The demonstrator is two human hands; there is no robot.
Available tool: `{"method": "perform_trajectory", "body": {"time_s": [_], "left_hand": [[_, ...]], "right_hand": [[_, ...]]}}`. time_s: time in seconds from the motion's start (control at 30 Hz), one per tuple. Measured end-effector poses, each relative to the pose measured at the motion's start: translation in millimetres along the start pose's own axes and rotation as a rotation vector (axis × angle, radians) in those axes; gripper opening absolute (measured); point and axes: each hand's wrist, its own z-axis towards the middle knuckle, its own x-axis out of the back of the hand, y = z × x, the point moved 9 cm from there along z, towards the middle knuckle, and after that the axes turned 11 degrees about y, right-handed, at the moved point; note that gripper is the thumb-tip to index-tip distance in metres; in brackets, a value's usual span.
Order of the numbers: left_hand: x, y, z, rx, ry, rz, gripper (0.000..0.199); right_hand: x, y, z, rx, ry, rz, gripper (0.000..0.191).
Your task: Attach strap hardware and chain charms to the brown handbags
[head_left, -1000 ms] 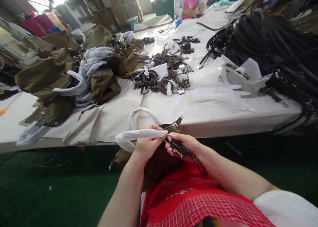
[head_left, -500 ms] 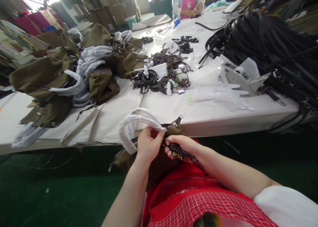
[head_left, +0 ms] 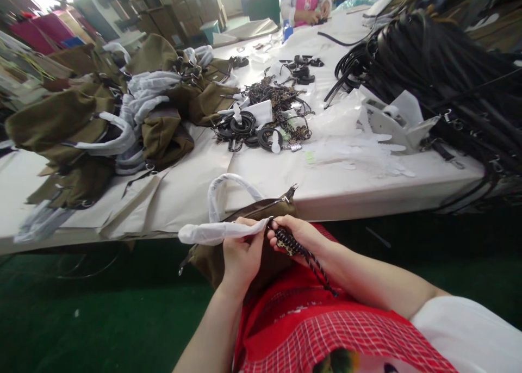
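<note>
An olive bag (head_left: 261,209) with a zipper along its top rests against the table's front edge, over my lap. My left hand (head_left: 243,248) is closed around the near handle (head_left: 216,232), which is wrapped in white material. The far wrapped handle (head_left: 232,180) arches up behind it. Close beside, at the handle's right end, my right hand (head_left: 291,234) is closed on a black patterned braided cord (head_left: 304,252), whose ends hang down to the right. The fingertips of both hands nearly meet; the small part between them is too small to make out.
Olive bags (head_left: 61,123) with wrapped handles are heaped on the left of the table (head_left: 196,166). Coiled straps and chains (head_left: 277,104) lie mid-table. A tape dispenser (head_left: 395,123) and a large pile of black straps (head_left: 432,63) are at right. A person (head_left: 305,3) works at the far end.
The near handle has tipped down from an upright arch to lie almost flat toward the left, held by my left hand. More of the bag's zipped top shows. My right hand still holds the cord.
</note>
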Motion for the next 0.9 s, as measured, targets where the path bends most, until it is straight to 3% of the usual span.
{"method": "perform_trajectory", "body": {"time_s": [0.13, 0.23, 0.33, 0.4, 0.53, 0.63, 0.7, 0.8, 0.9], "left_hand": [[-7.2, -32, -8, 0.394, 0.098, -0.414, 0.02], [-13.9, -40, -10, 0.486, 0.047, -0.469, 0.023], [-0.5, -40, -6, 0.376, -0.004, -0.331, 0.023], [20.2, -39, -2, 0.274, 0.035, -0.2, 0.023], [82.6, -33, 5, 0.021, 0.336, 0.128, 0.024], [120.8, -39, 1, -0.12, 0.536, 0.359, 0.038], [137.8, -61, -4, -0.078, 0.584, 0.435, 0.055], [155.9, -114, -22, 0.171, 0.607, 0.401, 0.081], [143.6, -164, -47, 0.443, 0.443, 0.185, 0.081]], "right_hand": [[-4, -18, -1, 0.268, -0.023, -0.114, 0.03], [-3, -28, -1, 0.404, -0.035, -0.367, 0.036], [5, -49, -7, 0.605, 0.03, -0.756, 0.03], [11, -69, -15, 0.77, 0.122, -0.966, 0.025], [13, -107, -38, 1.091, 0.308, -1.147, 0.02], [6, -120, -42, 1.293, 0.344, -1.278, 0.024], [7, -118, -26, 1.285, 0.337, -1.396, 0.039], [16, -105, 12, 1.132, 0.305, -1.544, 0.062], [19, -85, 36, 1.033, 0.215, -1.635, 0.056]]}}
